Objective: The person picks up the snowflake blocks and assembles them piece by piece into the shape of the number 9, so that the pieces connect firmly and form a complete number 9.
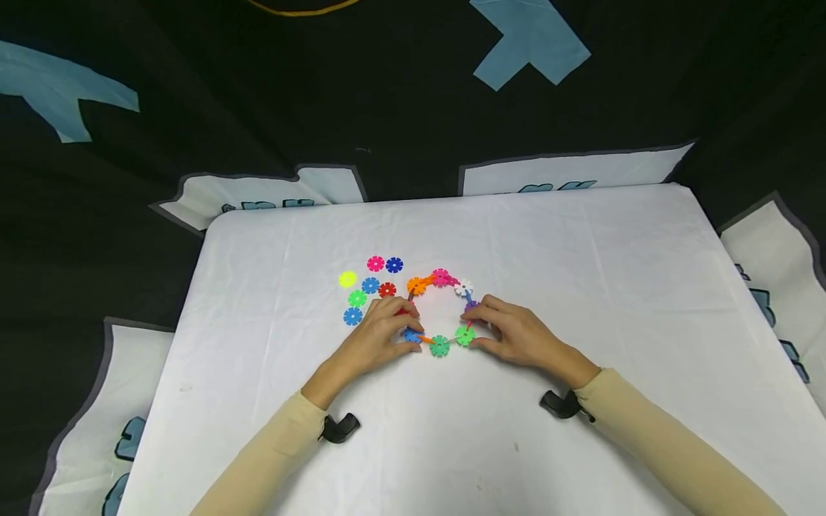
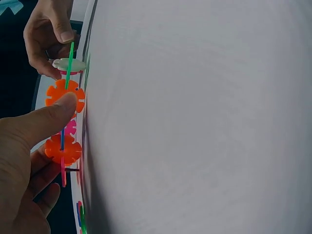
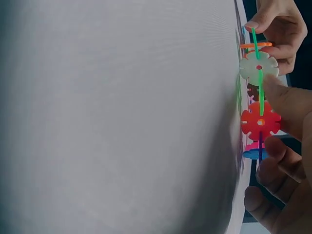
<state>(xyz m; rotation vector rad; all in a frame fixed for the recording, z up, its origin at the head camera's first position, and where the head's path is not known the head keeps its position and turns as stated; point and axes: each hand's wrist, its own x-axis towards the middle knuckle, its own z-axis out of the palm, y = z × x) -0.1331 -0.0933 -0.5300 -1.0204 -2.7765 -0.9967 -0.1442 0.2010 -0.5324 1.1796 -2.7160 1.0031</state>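
Flower-shaped plastic discs with slotted edges are joined edge to edge in a ring (image 1: 440, 347) in the head view, with orange, pink, white, purple, green and blue pieces showing. My left hand (image 1: 374, 333) holds the ring's left side. In the left wrist view its thumb lies over an orange disc (image 2: 63, 150) section, fingers behind. My right hand (image 1: 516, 331) grips the ring's right side near the purple disc and a light green disc (image 1: 465, 335). The right wrist view has a red disc (image 3: 261, 121) between its thumb and fingers. The fingers partly cover the ring's sides.
Several loose discs lie left of the ring, among them a yellow disc (image 1: 348, 279), a pink disc (image 1: 376, 264) and a dark blue disc (image 1: 394, 265). A white cloth covers the table (image 1: 581, 258). Black curtains (image 1: 400, 107) hang behind it.
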